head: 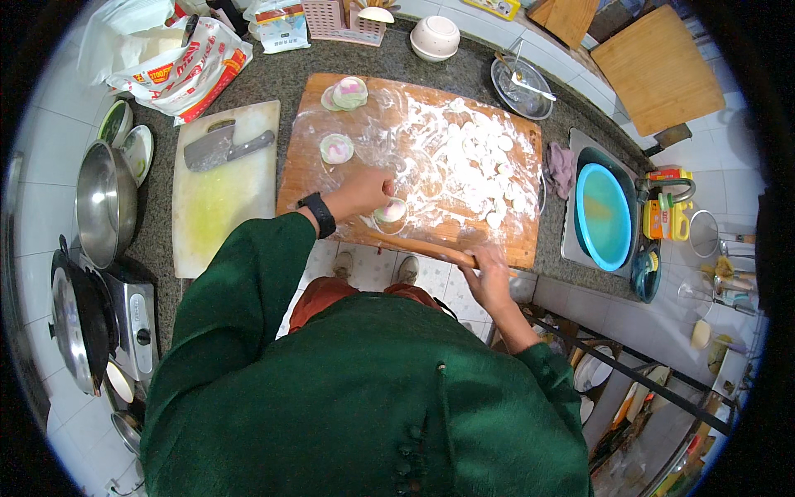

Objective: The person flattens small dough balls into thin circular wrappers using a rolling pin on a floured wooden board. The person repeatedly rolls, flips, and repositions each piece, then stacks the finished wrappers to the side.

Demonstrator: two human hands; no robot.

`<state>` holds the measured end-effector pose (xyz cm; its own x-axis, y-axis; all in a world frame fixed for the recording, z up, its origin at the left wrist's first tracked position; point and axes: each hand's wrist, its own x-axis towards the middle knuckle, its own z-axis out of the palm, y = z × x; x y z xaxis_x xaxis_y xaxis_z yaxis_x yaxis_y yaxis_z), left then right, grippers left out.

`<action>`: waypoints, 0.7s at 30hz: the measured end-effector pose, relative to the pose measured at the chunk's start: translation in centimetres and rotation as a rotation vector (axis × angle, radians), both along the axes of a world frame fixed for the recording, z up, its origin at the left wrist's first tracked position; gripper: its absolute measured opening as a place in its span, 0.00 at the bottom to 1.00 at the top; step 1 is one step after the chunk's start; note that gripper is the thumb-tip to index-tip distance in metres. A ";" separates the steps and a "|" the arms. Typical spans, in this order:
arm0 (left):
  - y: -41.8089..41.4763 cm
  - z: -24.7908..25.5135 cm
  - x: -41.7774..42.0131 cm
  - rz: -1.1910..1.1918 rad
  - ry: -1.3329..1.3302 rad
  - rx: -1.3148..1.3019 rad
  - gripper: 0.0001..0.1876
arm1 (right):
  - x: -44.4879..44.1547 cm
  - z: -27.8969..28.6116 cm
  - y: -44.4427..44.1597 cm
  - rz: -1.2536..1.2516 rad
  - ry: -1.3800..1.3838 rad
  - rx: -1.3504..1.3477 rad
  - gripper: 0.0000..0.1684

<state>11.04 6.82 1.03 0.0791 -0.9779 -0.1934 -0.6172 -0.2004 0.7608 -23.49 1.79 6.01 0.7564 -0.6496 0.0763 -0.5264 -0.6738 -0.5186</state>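
My right hand (489,273) is closed around one end of a wooden rolling pin (428,248), which lies along the near edge of the floured wooden board (304,118). Just above a small round dough wrapper (391,211), pink and white with a green rim, is my left hand (367,189), its fingers curled; whether they pinch anything cannot be told. Another rolled wrapper (336,149) lies farther up the board, and a small stack of wrappers (349,93) is at its far left. Many small dough pieces (484,155) sit in flour on the right half.
Left of the board, a cleaver (211,149) rests on a white cutting board (223,230). A steel bowl (107,205) and a gas stove (133,323) are farther left. A flour bag (186,68) stands behind. A glass bowl (522,93) and a sink with a blue basin (604,217) are at right.
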 end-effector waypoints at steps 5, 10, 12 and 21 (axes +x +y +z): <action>0.0 3.2 0.3 0.174 -0.128 -0.423 0.04 | -2.7 1.1 0.1 -0.217 -0.020 0.083 0.18; 1.7 -0.3 0.2 -0.137 -0.542 -0.315 0.06 | -3.1 0.6 -0.2 -0.348 -0.091 0.114 0.21; 3.8 -1.9 -0.4 -0.105 -0.375 -0.377 0.07 | -3.0 0.6 -0.3 -0.370 -0.108 0.130 0.21; 2.3 -0.1 0.7 0.572 0.251 -0.276 0.10 | -1.9 1.1 -0.2 -0.435 -0.107 0.226 0.20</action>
<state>11.76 9.09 0.98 0.5838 -0.8115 -0.0232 -0.2696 -0.2207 0.9373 -25.42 1.62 7.15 0.4075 -0.9123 -0.0401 -0.6692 -0.2685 -0.6929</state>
